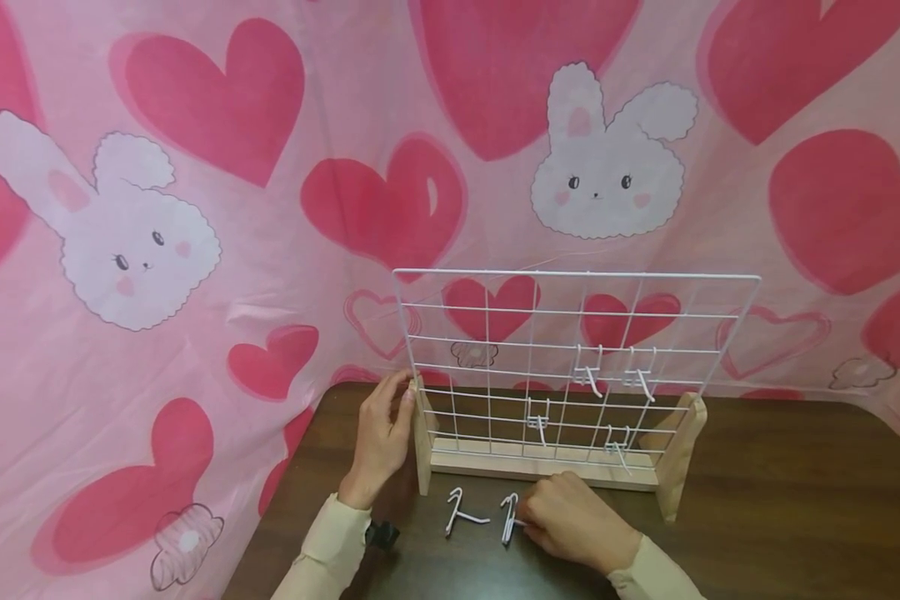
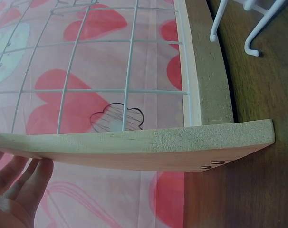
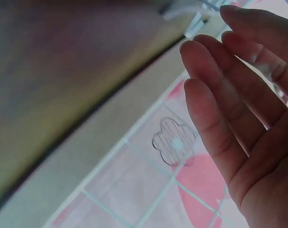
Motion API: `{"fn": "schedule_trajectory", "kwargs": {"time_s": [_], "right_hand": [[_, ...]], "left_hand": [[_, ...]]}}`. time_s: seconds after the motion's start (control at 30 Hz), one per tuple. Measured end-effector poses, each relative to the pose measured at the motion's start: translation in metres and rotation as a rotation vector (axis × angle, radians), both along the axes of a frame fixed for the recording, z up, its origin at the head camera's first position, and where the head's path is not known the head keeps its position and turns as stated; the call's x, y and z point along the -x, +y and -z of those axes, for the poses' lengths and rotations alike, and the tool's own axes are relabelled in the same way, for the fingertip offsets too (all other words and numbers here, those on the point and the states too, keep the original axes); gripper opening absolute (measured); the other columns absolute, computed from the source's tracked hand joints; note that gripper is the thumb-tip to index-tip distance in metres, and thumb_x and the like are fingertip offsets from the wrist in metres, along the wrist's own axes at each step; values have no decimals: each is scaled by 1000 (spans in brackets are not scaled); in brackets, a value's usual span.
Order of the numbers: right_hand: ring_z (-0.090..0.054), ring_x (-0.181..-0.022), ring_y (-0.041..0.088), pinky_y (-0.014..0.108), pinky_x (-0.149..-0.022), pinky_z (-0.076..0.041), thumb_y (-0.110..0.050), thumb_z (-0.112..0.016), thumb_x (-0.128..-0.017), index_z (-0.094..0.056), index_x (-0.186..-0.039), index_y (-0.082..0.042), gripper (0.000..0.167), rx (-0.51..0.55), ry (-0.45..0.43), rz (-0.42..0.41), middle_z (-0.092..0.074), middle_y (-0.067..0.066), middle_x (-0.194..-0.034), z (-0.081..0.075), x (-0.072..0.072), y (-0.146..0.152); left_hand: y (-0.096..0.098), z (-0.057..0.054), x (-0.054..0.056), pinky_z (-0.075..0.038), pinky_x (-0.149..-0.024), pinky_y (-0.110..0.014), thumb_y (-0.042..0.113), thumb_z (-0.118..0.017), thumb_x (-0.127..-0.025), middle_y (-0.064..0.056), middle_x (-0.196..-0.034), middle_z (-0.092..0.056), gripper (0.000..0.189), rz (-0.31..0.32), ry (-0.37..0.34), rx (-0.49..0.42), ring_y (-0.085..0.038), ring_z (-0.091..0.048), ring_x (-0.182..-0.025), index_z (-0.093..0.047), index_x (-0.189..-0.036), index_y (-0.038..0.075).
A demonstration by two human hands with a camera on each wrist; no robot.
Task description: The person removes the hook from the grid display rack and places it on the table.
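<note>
A white wire grid rack [image 1: 487, 340] with wooden sides stands on the table. My left hand [image 1: 381, 429] holds the upper end of its left wooden side post [image 2: 134, 147]; the fingertips touch the outer face. In front of the base, my right hand [image 1: 576, 518] reaches over a white wire hook [image 1: 508, 521] on the table and pinches its prong, whose end the fingers hide. In the right wrist view the fingers of the right hand [image 3: 248, 95] are bent, with white wire by the thumb tip. Left of it lies another white hook [image 1: 459, 515].
Several white hooks hang on the grid, including one at the upper right [image 1: 641, 377] and one lower left [image 1: 538, 421]. A wooden crossbar [image 1: 540, 473] joins the posts. A pink cloth [image 1: 270, 250] with hearts and rabbits hangs behind the dark wooden table [image 1: 802, 475].
</note>
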State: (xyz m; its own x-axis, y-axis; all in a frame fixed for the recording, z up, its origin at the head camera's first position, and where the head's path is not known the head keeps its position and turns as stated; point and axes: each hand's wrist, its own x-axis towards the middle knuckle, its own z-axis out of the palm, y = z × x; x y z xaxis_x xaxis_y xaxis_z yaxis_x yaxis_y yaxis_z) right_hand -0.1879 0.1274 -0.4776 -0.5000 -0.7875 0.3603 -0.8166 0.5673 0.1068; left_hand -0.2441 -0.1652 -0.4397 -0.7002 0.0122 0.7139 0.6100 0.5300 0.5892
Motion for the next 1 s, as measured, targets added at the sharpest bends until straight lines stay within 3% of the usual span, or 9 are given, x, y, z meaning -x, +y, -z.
{"fn": "schedule_trajectory", "kwargs": {"time_s": [0.33, 0.63, 0.83, 1.0], "right_hand": [[-57, -55, 7, 24, -48, -36, -23, -87, -76, -67, -71, -29, 22, 30, 29, 7, -62, -14, -65, -22, -7, 6], [-55, -54, 4, 23, -47, -36, -21, -86, -73, -59, -68, -30, 29, 107, 116, 2, -58, -17, -62, -37, -10, 9], [-55, -54, 4, 24, -46, -38, -27, -89, -73, -60, -71, -28, 29, 134, 202, -22, -56, -16, -62, -50, -12, 13], [-53, -53, 3, 23, -46, -38, -22, -88, -71, -61, -74, -25, 28, 186, 238, -45, -56, -15, -63, -63, -14, 18]], "left_hand": [[0, 1, 1, -66, -79, -38, 6, -58, -102, -14, -111, -73, 26, 4, -3, -5, -26, -74, -100, -67, -126, 2], [-1, 2, 3, -66, -81, -40, 6, -59, -103, -14, -112, -73, 25, 1, 5, -9, -26, -74, -101, -68, -126, 1], [0, 2, 3, -66, -80, -41, 6, -58, -103, -14, -112, -73, 26, 4, 11, -7, -26, -74, -102, -67, -126, 0], [1, 1, 3, -66, -80, -43, 5, -58, -102, -14, -112, -73, 26, 7, 20, -7, -26, -74, -102, -67, -125, -1]]}}
